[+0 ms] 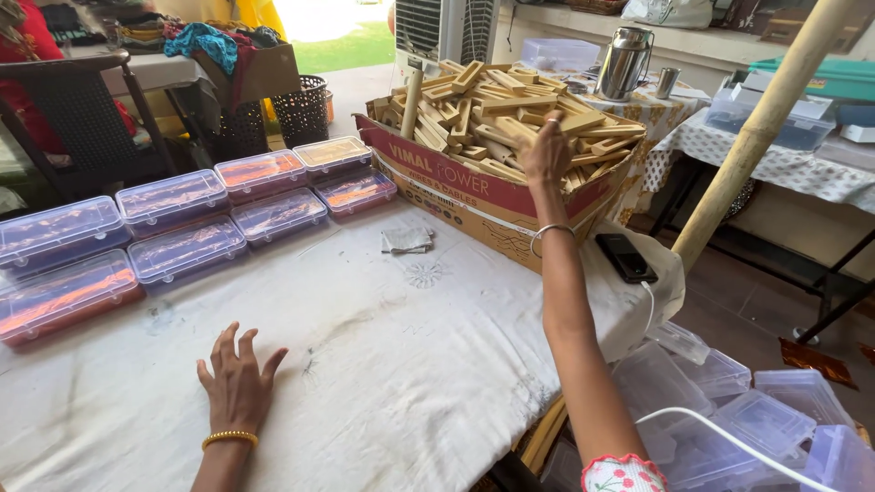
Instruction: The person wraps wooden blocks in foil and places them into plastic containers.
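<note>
My left hand (237, 380) rests flat on the white cloth of the table (383, 364), fingers spread, holding nothing. My right arm reaches up to a cardboard box (474, 187) heaped with pale wooden blocks (497, 114). There my right hand (547, 150) lies on the pile near the box's right side, its fingers closed among the blocks. I cannot tell whether it grips one. A wooden stick (412, 100) stands upright in the heap at its left.
Several clear plastic boxes (182, 223) with coloured contents line the table's far left. A folded paper (406, 240) and a black phone (625, 258) lie near the cardboard box. More clear plastic containers (729, 410) are stacked at the lower right. A bamboo pole (756, 132) leans at right.
</note>
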